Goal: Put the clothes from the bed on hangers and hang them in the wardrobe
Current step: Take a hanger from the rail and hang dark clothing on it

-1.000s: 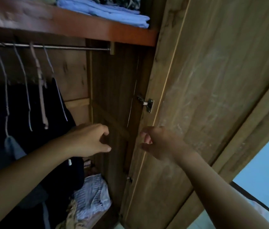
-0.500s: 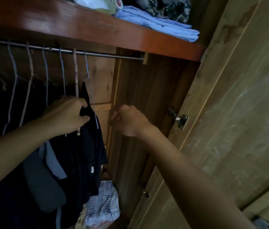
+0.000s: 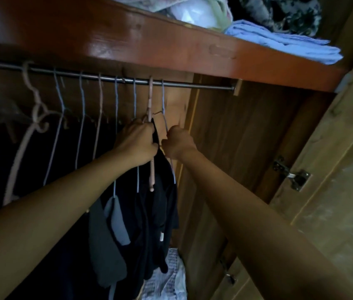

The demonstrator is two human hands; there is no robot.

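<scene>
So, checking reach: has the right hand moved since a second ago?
Yes. The right hand went from the door's edge up into the wardrobe toward the rail.

Both hands reached up beneath the rail (image 3: pixel 192 85). The left hand (image 3: pixel 137 144) gripped a pink hanger (image 3: pixel 150 135) and dark shirt (image 3: pixel 162 200). The right hand (image 3: pixel 177 142), fingers curled, pinched a blue hanger (image 3: pixel 164 105) just beside it. Folded cloth (image 3: pixel 290 43) lay on the shelf (image 3: pixel 149 40) above.
</scene>
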